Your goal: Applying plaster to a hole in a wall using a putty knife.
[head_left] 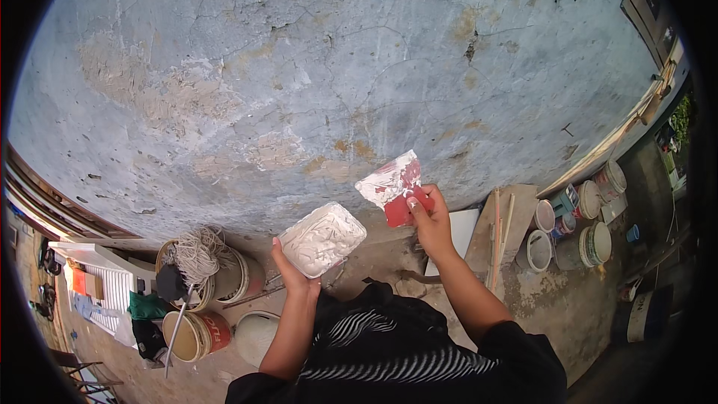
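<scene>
Loading step: right hand (432, 218) grips red putty scraper (394, 185), left hand (293, 273) cups putty tray (322, 239) (full). Next, I'd judge: flat, firm stroke onto cracked wall (299, 67).

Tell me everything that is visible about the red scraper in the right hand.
The red scraper is a flat, wide putty blade, plastic by its look, with a red grip end. White putty smears most of its blade. The right hand pinches the red end and holds the blade tilted up toward the cracked blue-grey wall, apart from the slab of white putty on the left hand.
</scene>
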{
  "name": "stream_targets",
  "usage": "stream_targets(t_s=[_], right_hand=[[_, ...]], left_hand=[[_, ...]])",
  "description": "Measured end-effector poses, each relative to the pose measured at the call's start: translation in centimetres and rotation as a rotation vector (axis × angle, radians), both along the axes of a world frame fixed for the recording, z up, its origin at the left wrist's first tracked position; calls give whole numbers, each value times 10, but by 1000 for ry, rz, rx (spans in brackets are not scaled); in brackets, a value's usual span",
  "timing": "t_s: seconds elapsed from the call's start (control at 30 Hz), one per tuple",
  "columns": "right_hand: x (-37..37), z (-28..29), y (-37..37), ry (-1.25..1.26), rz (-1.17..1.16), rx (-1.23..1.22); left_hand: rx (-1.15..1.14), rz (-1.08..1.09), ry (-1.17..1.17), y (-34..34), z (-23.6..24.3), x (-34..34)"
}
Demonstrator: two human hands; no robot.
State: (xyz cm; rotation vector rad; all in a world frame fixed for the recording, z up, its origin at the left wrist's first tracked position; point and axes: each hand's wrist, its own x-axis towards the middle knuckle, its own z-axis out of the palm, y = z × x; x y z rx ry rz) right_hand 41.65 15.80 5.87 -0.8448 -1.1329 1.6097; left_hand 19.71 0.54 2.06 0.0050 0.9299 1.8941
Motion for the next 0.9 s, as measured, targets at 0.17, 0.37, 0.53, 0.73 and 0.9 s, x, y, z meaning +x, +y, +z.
stream_targets(t_s=[0.17,0.37,0.53,0.73,0.9], right_hand=[[20,52,-10,-589,243,1188],[27,55,-14,-708,418,1359],[41,71,-3,-658,439,1351],[59,10,18,-397,255,749],[44,-91,59,356,-27,-264]], left_hand=[[-53,-99,6,12,29,5],[-31,-67,-74,23,51,2],[-57,-44,-56,22,53,0],[-17,25,-41,11,36,-14],[-37,53,-33,-1,27,-16]])
